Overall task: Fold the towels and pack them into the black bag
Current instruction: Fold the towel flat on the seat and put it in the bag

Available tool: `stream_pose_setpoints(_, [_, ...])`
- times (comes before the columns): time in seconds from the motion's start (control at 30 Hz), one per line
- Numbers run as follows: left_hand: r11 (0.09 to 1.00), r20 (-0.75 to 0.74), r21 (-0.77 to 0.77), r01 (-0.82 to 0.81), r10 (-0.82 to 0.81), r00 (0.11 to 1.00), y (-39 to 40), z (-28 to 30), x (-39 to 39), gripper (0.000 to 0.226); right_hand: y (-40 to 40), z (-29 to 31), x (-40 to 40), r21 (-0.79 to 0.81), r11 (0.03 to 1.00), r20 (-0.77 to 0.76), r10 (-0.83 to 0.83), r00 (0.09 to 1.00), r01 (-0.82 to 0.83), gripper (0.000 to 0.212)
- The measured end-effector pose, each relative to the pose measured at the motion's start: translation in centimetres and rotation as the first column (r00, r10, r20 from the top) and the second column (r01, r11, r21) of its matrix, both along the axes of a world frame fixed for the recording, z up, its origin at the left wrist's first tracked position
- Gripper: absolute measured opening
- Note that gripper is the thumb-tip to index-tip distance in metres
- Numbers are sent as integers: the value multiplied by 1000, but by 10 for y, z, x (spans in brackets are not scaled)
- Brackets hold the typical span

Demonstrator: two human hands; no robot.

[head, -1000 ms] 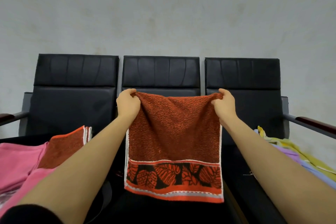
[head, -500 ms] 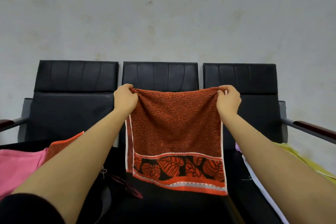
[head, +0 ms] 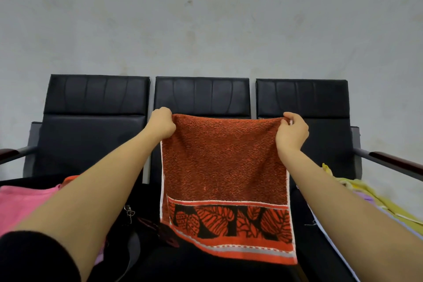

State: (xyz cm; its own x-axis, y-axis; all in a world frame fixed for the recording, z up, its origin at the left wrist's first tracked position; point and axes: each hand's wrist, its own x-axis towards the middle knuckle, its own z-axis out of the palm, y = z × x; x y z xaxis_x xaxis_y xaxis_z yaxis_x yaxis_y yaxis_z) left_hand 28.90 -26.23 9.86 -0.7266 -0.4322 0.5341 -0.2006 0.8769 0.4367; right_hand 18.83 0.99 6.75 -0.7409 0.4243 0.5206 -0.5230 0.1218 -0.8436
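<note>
My left hand (head: 161, 125) and right hand (head: 291, 131) pinched the towel's (head: 225, 167) top corners, stretching it taut; it hung below them, leaf border lowest, chairs (head: 201, 95) beyond.

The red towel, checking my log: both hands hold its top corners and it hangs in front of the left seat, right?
Not quite. In the head view both hands, left hand and right hand, hold the red towel by its top corners, but it hangs in front of the middle seat.
</note>
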Motion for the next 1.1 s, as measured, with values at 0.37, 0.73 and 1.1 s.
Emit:
stream_pose_setpoints(0.37, [994, -180, 84, -68, 83, 980, -1, -30, -14, 14, 2, -19, -13, 265, 963, 42, -67, 997, 54, 37])
stream_pose_setpoints(0.73, [972, -136, 102, -214, 227, 964, 0, -45, -16, 18, 7, -28, -18, 608, 761, -37, -261, 965, 228, 11])
stream_pose_setpoints(1.1, [976, 23, 6, -218, 218, 976, 6, -55, -10, 29, 7, -37, -18, 522, 852, 198, -82, 977, -34, 22])
